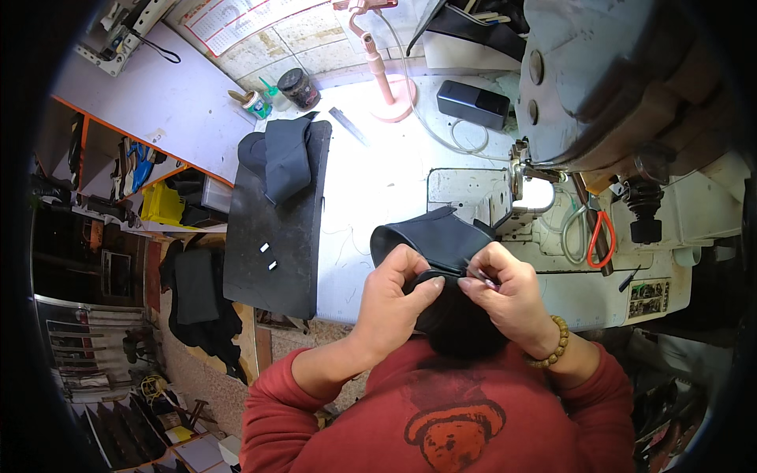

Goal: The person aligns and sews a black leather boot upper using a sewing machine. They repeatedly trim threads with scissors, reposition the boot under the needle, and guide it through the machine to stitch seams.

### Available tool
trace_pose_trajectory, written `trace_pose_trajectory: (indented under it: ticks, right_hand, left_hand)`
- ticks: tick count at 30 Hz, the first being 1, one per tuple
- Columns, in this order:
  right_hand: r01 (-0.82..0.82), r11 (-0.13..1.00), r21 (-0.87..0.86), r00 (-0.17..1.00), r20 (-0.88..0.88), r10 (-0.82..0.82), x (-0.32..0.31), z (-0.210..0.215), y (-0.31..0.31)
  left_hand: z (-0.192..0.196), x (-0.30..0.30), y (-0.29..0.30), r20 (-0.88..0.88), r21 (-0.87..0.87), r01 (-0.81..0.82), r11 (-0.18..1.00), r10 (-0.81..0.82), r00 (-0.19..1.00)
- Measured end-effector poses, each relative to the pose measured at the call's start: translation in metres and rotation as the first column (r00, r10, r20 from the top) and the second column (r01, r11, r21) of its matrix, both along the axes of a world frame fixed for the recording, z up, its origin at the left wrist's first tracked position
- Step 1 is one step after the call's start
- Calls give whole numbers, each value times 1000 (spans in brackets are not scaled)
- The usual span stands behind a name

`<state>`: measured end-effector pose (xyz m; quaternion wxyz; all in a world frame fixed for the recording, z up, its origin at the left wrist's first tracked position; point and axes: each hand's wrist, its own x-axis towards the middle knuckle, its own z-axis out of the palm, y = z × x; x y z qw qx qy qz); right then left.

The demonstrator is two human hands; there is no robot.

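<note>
A dark grey curved fabric piece (438, 236) lies at the front of the sewing machine bed (465, 185). My left hand (398, 288) pinches its near edge between thumb and fingers. Close beside it, my right hand (505, 288) grips the same edge and also holds a small thin metal tool against it; a wooden bead bracelet (554, 343) is on that wrist. Both hands sit just in front of the needle area (516, 169) of the grey sewing machine (607, 79).
Orange-handled scissors (597, 236) lie on the machine bed to the right. A black mat (280, 229) with folded dark fabric (284, 158) lies left. A pink lamp stand (386, 87), black box (473, 104), and small jars (298, 88) stand behind.
</note>
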<state>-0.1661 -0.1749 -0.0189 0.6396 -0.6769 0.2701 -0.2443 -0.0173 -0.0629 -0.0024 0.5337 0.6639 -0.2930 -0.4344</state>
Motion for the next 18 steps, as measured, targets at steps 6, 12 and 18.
trace_pose_trajectory:
  ticks: [6, 12, 18]
  right_hand:
    - [285, 926, -248, 958, 49, -281, -23, -1, -9]
    - [-323, 872, 367, 945, 174, 277, -26, 16, -29]
    - [-488, 806, -335, 844, 53, 534, 23, 38, 25]
  left_hand:
    - [-2, 7, 4, -364, -170, -116, 979, 47, 930]
    - [-28, 22, 3, -397, -349, -179, 920, 28, 917]
    - [-84, 40, -2, -797, -330, -292, 898, -100, 595]
